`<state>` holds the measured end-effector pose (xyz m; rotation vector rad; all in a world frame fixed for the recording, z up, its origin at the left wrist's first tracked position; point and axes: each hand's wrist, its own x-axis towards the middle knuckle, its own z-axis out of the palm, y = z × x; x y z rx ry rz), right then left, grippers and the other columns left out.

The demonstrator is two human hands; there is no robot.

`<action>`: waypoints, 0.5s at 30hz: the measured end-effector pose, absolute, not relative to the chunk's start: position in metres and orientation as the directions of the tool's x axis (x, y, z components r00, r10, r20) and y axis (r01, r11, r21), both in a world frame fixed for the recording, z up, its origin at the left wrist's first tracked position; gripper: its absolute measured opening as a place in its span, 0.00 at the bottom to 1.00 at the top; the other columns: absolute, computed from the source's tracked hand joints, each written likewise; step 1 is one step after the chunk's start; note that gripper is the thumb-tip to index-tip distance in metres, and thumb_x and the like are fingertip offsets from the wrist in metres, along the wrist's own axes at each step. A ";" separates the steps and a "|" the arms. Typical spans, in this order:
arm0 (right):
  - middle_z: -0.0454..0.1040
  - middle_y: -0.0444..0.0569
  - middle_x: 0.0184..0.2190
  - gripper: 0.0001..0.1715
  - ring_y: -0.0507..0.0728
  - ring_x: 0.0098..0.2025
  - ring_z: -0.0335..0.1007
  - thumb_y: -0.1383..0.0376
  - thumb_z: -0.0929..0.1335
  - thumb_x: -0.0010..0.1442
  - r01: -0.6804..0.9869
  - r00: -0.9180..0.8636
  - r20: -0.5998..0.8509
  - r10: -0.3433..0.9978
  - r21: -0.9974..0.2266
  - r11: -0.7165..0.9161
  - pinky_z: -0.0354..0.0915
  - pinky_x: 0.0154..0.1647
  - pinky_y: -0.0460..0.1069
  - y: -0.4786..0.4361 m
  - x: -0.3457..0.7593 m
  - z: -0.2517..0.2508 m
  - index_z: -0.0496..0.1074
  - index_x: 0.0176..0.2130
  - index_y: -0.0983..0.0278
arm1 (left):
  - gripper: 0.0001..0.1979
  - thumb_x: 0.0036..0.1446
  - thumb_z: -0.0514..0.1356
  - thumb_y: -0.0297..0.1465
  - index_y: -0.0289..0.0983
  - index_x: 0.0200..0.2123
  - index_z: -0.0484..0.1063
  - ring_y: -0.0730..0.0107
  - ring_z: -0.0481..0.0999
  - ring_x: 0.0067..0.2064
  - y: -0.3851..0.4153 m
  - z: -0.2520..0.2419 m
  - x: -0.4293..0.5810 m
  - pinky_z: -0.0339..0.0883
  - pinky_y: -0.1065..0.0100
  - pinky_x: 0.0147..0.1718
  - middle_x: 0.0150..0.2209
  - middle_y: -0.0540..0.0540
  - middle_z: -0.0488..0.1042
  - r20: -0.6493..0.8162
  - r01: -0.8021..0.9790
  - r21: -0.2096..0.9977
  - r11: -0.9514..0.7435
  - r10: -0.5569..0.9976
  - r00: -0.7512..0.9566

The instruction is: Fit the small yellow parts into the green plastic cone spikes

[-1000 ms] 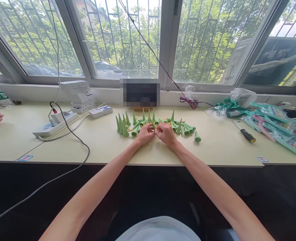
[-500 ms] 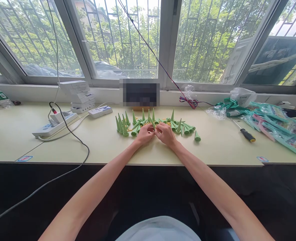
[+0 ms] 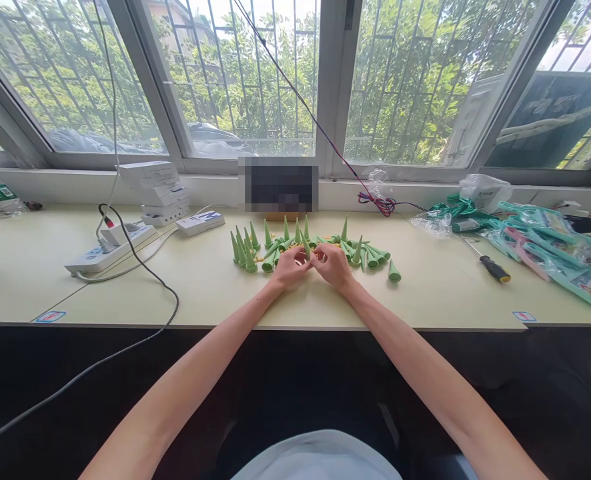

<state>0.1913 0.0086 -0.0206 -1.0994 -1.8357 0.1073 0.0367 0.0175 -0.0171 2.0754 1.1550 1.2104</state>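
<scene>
- Cone point(image 3: 306, 249), pale green, sits between the two hands over the bench point(image 3: 200, 287), its tip up and leaning slightly left, its wide end down by the fingertips.
- Left hand point(image 3: 289, 268): its grip looks closed on the cone, coming at it from the left and below.
- Right hand point(image 3: 331, 265): fingers bent into a pinch at the cone's lower right, close against the left fingertips; whether this grip holds the cone, or some small piece, I cannot tell.
- The cone's long axis runs near upright, across the line between the two grips, so both hands meet low, near its wide end; the left is nearer, the right just beside.
- Standing cones point(image 3: 243, 253) rise left of the left hand; lying cones point(image 3: 374, 260) spread to the right of the right hand, and a lone cone point(image 3: 394, 272) rests slightly apart beyond them.
- Yellow bits point(image 3: 260, 259) lie among the cones.
</scene>
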 end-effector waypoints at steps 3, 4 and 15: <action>0.71 0.46 0.26 0.15 0.53 0.28 0.62 0.60 0.63 0.64 0.630 -0.066 0.667 0.742 -0.549 0.549 0.56 0.32 0.48 0.008 0.192 -0.019 0.68 0.27 0.62 | 0.13 0.50 0.65 0.40 0.36 0.31 0.71 0.69 0.74 0.32 0.018 -0.018 0.037 0.68 0.69 0.31 0.29 0.47 0.76 0.490 0.491 0.688 -0.535 0.841 0.230; 0.71 0.46 0.26 0.17 0.53 0.28 0.62 0.59 0.62 0.65 0.631 -0.037 0.665 0.746 -0.564 0.533 0.56 0.32 0.48 0.008 0.192 -0.019 0.68 0.27 0.62 | 0.14 0.50 0.65 0.41 0.36 0.30 0.71 0.69 0.73 0.31 0.018 -0.018 0.037 0.67 0.69 0.30 0.29 0.47 0.75 0.493 0.511 0.674 -0.534 0.840 0.227; 0.66 0.45 0.20 0.22 0.53 0.23 0.56 0.56 0.58 0.68 0.628 0.190 0.657 0.729 -0.652 0.424 0.52 0.28 0.48 0.011 0.198 -0.018 0.64 0.26 0.61 | 0.21 0.51 0.64 0.41 0.34 0.45 0.72 0.72 0.70 0.26 0.006 -0.011 0.041 0.64 0.68 0.29 0.27 0.49 0.74 0.485 0.566 0.605 -0.561 0.822 0.298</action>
